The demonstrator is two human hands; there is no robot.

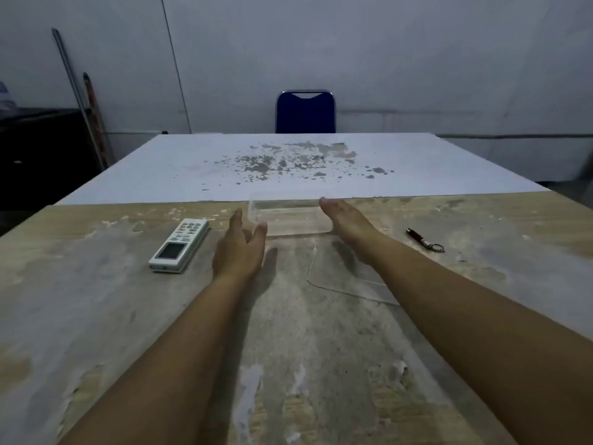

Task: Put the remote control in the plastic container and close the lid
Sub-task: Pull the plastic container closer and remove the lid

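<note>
A clear plastic container (290,218) stands open on the worn table, just past both hands. Its clear flat lid (337,271) lies on the table in front of it, partly under my right forearm. A white remote control (178,245) with a small screen lies to the left of the container. My left hand (240,248) is between the remote and the container, fingers apart, thumb near the container's left corner. My right hand (348,224) is flat beside the container's right end, fingers extended. Neither hand holds anything.
A dark red pen with a key ring (425,240) lies to the right. A white board (288,165) with flaked paint covers the far half of the table. A blue chair (305,112) stands behind it. Dark furniture (41,149) is at far left.
</note>
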